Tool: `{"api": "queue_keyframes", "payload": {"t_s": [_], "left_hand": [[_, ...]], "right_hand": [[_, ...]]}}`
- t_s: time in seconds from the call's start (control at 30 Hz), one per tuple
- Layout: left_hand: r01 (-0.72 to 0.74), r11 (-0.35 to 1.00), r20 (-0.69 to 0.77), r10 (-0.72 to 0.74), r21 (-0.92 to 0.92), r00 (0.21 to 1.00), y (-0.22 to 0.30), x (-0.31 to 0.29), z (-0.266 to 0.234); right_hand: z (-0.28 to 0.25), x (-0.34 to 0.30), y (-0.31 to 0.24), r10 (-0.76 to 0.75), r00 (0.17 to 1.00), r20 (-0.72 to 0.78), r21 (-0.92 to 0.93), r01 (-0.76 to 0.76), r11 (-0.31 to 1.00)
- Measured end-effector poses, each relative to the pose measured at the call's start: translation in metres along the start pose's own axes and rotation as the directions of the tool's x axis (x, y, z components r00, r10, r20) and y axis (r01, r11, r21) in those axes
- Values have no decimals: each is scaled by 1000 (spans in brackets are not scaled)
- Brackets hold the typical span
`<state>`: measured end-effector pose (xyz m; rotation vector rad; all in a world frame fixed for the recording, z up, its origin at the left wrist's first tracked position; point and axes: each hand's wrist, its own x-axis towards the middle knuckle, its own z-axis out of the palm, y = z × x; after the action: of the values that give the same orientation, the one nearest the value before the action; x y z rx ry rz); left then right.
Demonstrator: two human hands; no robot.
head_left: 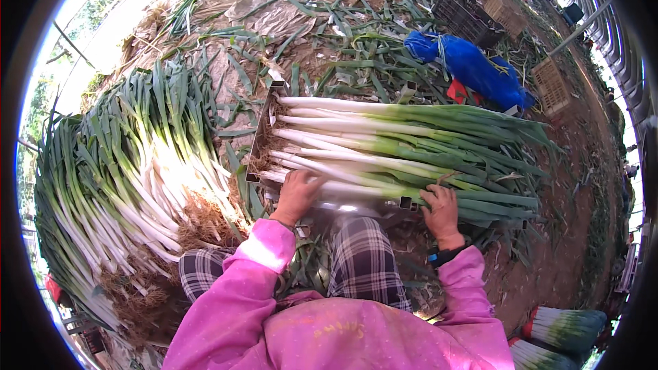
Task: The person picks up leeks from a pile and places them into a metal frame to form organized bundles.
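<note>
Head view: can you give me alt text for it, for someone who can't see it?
A person in a pink top rests the left hand and right hand on a row of long leeks lying in a metal frame. A big heap of untrimmed leeks lies to the left, a blue bag beyond.

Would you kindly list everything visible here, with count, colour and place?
leeks in frame: several, white and green, centre
metal frame: one, grey, under those leeks
leek pile: many, white and green, left
blue bag: one, upper right
crates: two or more, dark and tan, upper right
bundled leeks: two, lower right
left hand: on the white stalks
right hand: on the green part, dark wristband
</note>
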<state>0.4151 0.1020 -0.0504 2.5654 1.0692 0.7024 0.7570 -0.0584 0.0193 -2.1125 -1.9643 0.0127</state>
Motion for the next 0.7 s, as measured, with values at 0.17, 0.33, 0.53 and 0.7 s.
{"api": "queue_keyframes", "payload": {"t_s": [0.17, 0.33, 0.53, 0.7], "left_hand": [[-9, 1000, -84, 10, 21, 996, -2, -3, 7], [221, 970, 87, -212, -103, 973, 13, 29, 0], [-40, 996, 22, 38, 85, 999, 36, 76, 22], [-139, 989, 203, 124, 59, 971, 36, 66, 8]], "right_hand": [[46, -31, -11, 47, 971, -235, -151, -84, 985], [36, -33, -29, 100, 970, -220, -106, -125, 986], [1, 11, -29, 24, 949, -314, 29, -16, 999], [-4, 11, -2, -17, 978, -210, -33, 11, 999]]}}
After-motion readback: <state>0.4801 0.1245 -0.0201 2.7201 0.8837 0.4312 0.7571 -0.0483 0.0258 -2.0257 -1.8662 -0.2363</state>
